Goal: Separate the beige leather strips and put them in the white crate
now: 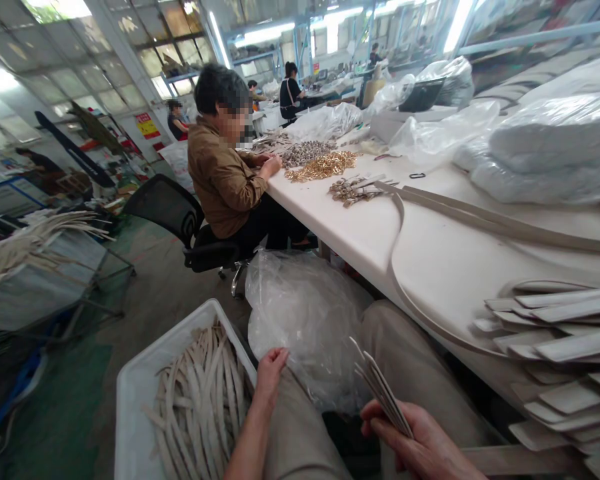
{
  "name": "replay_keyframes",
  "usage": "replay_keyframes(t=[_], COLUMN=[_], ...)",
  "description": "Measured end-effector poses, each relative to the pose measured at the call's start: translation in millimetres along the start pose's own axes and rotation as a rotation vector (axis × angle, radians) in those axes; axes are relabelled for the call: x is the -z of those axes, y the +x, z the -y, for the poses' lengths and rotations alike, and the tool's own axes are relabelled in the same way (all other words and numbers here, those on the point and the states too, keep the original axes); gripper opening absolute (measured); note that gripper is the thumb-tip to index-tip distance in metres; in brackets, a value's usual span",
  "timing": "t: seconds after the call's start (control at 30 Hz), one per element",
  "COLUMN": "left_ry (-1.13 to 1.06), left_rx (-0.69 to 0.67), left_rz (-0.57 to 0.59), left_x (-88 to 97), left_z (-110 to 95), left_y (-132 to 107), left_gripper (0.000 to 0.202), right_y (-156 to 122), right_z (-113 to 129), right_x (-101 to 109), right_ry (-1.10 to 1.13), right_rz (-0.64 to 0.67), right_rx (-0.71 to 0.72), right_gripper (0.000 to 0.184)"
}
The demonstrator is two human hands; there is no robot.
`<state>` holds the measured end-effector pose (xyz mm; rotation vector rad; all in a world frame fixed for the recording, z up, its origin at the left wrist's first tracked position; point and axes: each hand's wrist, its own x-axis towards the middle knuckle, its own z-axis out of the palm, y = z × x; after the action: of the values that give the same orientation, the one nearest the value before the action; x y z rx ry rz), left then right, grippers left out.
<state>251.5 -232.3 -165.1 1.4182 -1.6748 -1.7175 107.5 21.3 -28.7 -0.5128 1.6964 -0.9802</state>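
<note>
Several thin beige strips (381, 390) stand up in a small bundle from my right hand (417, 437), which is closed around their lower ends over my lap. My left hand (270, 377) is raised above my left knee, thumb and fingers pinched together; anything between the fingertips is too small to make out. Just left of that hand is a white plastic bin (130, 413) holding many long beige strips (200, 400). A clear plastic bag (305, 320) hangs or lies just beyond my knees.
On the white table (350, 220) lie stacked strap pieces (565, 347), long straps (480, 213), gold metal fittings (325, 167) and filled plastic bags (555, 140). A co-worker (225, 173) sits on a black chair (165, 207) at its left edge. More strips (40, 247) lie at far left.
</note>
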Motion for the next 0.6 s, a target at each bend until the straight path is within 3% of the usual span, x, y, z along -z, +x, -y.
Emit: replay_keyframes(t=[0.17,0.3,0.43,0.6], left_ry=[-0.32,-0.502,-0.55,-0.571], left_rx=[0.011,0.097,0.157,0.148], left_rz=[-0.024,-0.052,-0.017,0.041], left_x=[32.7,47.1,44.5,24.7], left_z=[-26.6,-42.2,-52.0,-58.1], left_y=[-67.9,-118.5,-151.3,-167.6], left_gripper=[0.049,0.05,0.053,0.053], right_y=[1.3,13.3,27.1,33.7], right_z=[13.2,21.9,24.3,30.2], right_x=[0.1,-14.8,-48.7,-80.2], right_ry=[0.048,0.116,0.219,0.403], right_rz=[0.004,0.084,0.245,0.394], right_rx=[-0.014,-0.015,-0.033,-0.129], right_gripper=[0.058,0.057,0.054,0.047])
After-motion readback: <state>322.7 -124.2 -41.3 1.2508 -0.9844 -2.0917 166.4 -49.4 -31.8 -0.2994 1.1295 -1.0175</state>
